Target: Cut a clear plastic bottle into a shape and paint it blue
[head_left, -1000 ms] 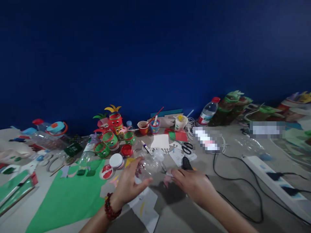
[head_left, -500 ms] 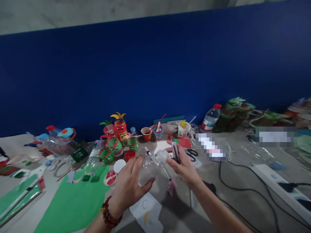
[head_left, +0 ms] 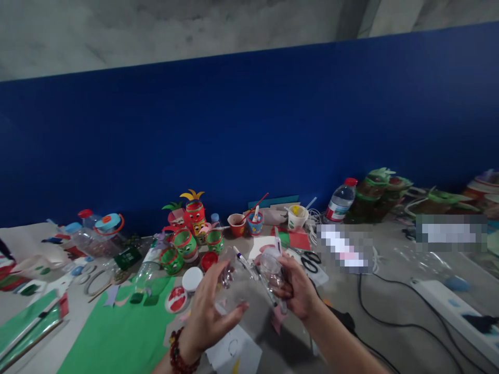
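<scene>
My left hand (head_left: 212, 311) is cupped round the base end of a clear plastic bottle (head_left: 241, 283), with the thumb underneath and the fingers curled over it. It wears a red bead bracelet (head_left: 180, 353). My right hand (head_left: 298, 291) grips the bottle's neck end and pinches a slim cutter-like tool (head_left: 277, 241) that points up from the fingers. Both hands hold the bottle lying sideways a little above the table, over white paper scraps (head_left: 234, 353).
Green paper (head_left: 117, 332) lies at the left. Behind the hands stand decorated red and green cups (head_left: 187, 234), a white lid (head_left: 192, 278), paint cups (head_left: 253, 221), scissors (head_left: 311, 261) and a water bottle (head_left: 341, 200). Black cables (head_left: 390, 322) and a power strip (head_left: 448, 306) lie on the right.
My right hand left the table with the slim tool and took the bottle's neck. The bottle rose off the table between both hands. The view tilted upward.
</scene>
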### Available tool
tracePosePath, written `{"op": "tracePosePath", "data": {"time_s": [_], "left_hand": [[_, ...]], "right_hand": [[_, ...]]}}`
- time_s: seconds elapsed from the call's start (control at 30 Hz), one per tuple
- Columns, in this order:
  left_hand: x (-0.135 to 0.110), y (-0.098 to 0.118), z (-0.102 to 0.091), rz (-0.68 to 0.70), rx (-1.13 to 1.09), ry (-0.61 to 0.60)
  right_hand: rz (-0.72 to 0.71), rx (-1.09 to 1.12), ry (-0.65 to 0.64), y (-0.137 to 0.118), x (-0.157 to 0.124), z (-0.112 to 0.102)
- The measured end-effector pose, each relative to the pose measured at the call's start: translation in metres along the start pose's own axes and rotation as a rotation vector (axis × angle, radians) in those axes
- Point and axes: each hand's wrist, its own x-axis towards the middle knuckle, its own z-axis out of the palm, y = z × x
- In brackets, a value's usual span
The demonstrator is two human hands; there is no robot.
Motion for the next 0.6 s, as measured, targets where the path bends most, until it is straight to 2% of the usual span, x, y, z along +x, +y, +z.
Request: {"op": "tracePosePath", "data": {"time_s": [0.2,0.4,0.6], "left_hand": [[-0.003,0.006,0.008,-0.059,-0.444,-0.061],[-0.001,0.009,0.016,-0.246,-0.962,-0.124],[0.009,0.017,0.007,-0.379,-1.357,-0.343]], "right_hand": [[0.139,0.179,-0.215,0.010,0.005,-0.002],[0.174,0.230,-0.238,0.015,0.007,-0.006],[0.206,0.286,-0.251,0.017,0.010,-0.003]]}}
